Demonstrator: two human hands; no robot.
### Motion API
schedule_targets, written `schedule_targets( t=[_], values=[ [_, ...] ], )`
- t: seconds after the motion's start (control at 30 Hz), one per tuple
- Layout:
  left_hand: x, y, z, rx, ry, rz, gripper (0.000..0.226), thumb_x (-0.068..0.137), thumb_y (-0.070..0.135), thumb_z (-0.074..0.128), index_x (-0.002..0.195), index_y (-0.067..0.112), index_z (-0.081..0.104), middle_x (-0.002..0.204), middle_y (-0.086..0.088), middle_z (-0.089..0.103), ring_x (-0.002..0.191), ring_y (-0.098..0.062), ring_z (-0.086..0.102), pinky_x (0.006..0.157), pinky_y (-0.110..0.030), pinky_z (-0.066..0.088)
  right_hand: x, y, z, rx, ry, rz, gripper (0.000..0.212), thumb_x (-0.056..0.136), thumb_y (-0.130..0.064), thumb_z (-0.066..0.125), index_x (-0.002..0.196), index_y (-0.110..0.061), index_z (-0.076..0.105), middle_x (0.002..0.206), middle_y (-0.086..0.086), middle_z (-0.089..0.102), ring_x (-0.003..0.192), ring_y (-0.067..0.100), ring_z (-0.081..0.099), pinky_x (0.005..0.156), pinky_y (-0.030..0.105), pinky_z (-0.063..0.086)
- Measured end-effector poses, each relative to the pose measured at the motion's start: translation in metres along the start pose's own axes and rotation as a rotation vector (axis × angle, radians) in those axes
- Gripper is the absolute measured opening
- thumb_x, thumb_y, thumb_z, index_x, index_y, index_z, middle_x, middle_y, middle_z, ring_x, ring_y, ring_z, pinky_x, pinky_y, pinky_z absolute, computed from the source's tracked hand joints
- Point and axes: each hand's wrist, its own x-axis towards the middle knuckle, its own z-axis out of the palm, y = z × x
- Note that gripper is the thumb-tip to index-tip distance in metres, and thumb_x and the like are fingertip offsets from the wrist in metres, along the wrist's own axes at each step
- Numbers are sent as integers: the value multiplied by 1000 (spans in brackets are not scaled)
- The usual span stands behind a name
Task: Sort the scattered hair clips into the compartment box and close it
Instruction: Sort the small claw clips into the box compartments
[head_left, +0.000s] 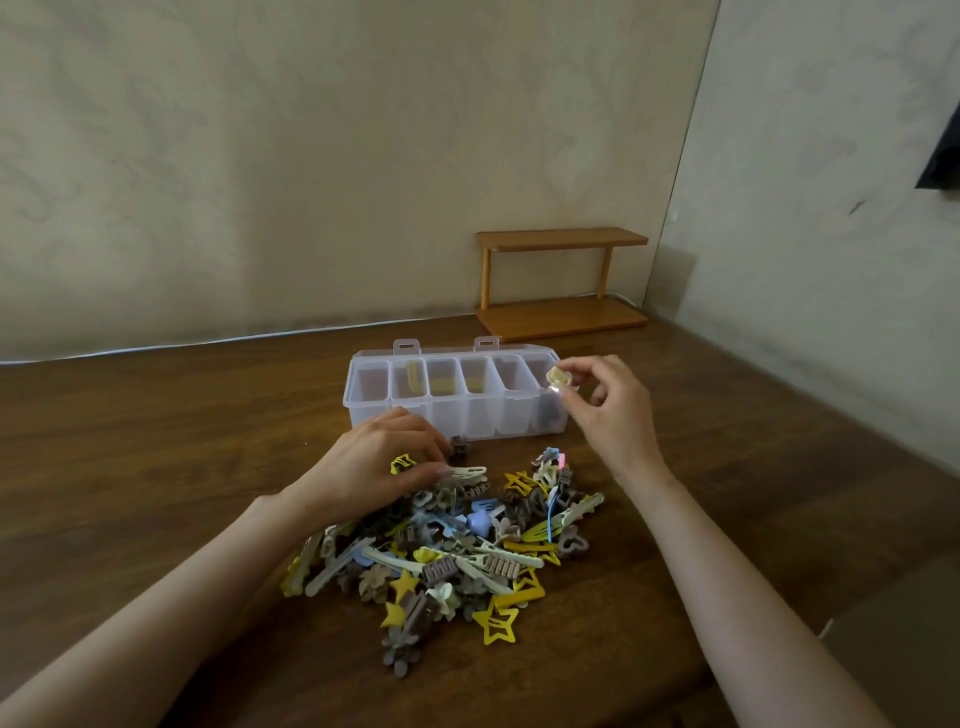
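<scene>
Nearest me: pile of hair clips (447, 540) heaped on the table (156, 441), mixed yellow, cream, brown and blue. A yellow star clip (500, 626) and a brown flower clip (400, 649) lay at its near edge.

My left hand (379, 462) lay on the pile's far left edge, fingers curled down among the clips, thumb tip against a long pale clip (467, 473). I could not tell whether it actually gripped anything.

My right hand (608, 410) was raised, thumb and forefinger pinching a small cream clip (561, 378) above the right end of the compartment box (452, 400).

The box stood just beyond the pile, lid open behind it. Pale yellow clips showed in some middle compartments, dark ones in the rightmost.

Farther back: a wooden shelf (561, 280) against the wall.
</scene>
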Motion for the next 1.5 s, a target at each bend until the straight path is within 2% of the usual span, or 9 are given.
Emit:
schedule_targets(
  t=[0.13, 0.33, 0.57, 0.67, 0.83, 0.97, 1.2, 1.3, 1.5],
  values=[
    [2, 2, -1, -13, -28, -9, 46, 76, 70, 38, 84, 33, 65, 110, 20, 56, 103, 2, 46, 80, -22, 45, 4, 9, 8, -126, -22, -37, 26, 89, -19, 61, 114, -22, 66, 101, -4, 55, 77, 5, 51, 64, 16, 44],
    [5, 23, -1, -106, -71, 7, 41, 80, 61, 43, 103, 33, 62, 113, 20, 54, 110, 4, 43, 91, -21, 39, 1, 6, 8, -208, -10, -85, 33, 90, -22, 59, 123, -23, 59, 103, -6, 49, 65, 2, 46, 57, 12, 38],
    [6, 38, 7, 41, -161, 82, 27, 86, 28, 57, 111, 38, 58, 118, 19, 51, 114, 1, 39, 98, -25, 31, 0, 5, -2, -34, 77, -56, 21, 88, -9, 59, 104, -19, 68, 95, -5, 58, 70, -2, 50, 61, 10, 41],
    [9, 44, 7, 50, -87, 58, 23, 87, 32, 57, 111, 31, 58, 112, 15, 54, 107, -2, 43, 94, -27, 36, 4, -8, -10, 57, -145, -2, 18, 88, -9, 59, 97, -21, 69, 95, -6, 63, 78, 2, 56, 66, 15, 43],
    [25, 57, 10, -9, -107, 47, 25, 87, 31, 58, 112, 29, 57, 107, 14, 53, 100, -3, 44, 88, -25, 38, 10, -16, -36, 17, -799, 29, 27, 84, 2, 59, 89, -23, 71, 95, -3, 65, 71, -6, 55, 63, 13, 41],
    [44, 63, 19, -23, -161, 57, 39, 90, 13, 49, 121, 37, 52, 114, 7, 51, 104, -10, 42, 89, -27, 37, 4, -2, -49, -39, -978, 112, 32, 82, 1, 63, 92, -29, 67, 93, -12, 54, 68, -9, 51, 62, 11, 40],
    [43, 48, 32, 112, -132, 58, 22, 90, 26, 51, 110, 31, 60, 116, 8, 50, 108, -12, 41, 92, -33, 39, -8, 10, -31, 140, -713, 215, 11, 78, -17, 73, 87, -24, 73, 86, -8, 70, 79, 2, 63, 73, 23, 48],
    [40, 43, 33, 121, -103, 34, 18, 90, 29, 51, 104, 28, 63, 114, 9, 52, 107, -10, 42, 91, -31, 39, -10, 10, -29, 174, -642, 244, 9, 83, -24, 68, 89, -21, 74, 85, -5, 72, 70, 12, 61, 63, 21, 48],
    [41, 47, 32, 86, -76, 3, 14, 89, 26, 54, 101, 24, 62, 106, 6, 55, 100, -13, 45, 82, -25, 39, -14, 13, -26, 91, -574, 231, 10, 87, -22, 64, 89, -17, 73, 79, -6, 67, 54, -9, 54, 55, 9, 38]
  ],
)
